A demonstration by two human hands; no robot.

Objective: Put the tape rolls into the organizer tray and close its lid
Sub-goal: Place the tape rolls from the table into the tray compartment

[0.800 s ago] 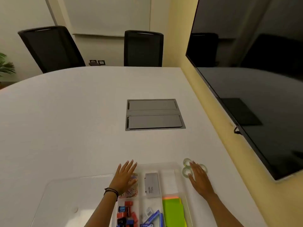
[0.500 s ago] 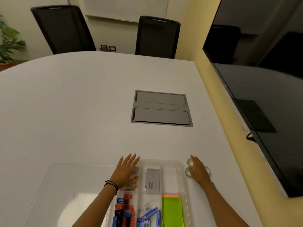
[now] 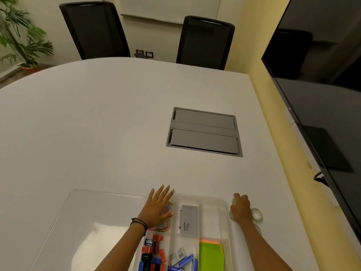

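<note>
Near the tabletop's (image 3: pixel 97 124) front edge, the clear lid (image 3: pixel 88 222) lies flat and open. The left hand (image 3: pixel 159 209), fingers spread, rests on coloured paper clips (image 3: pixel 166 222) in the organizer tray (image 3: pixel 224 202), which also holds one grey box (image 3: pixel 188 221) and green sticky notes (image 3: pixel 212 257). Right of the tray's edge, the right hand (image 3: pixel 240 210) curls over the tape rolls (image 3: pixel 256 214); at least two show.

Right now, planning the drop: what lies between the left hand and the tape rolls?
In the head view: the grey box and a bare compartment of the organizer tray.
</note>
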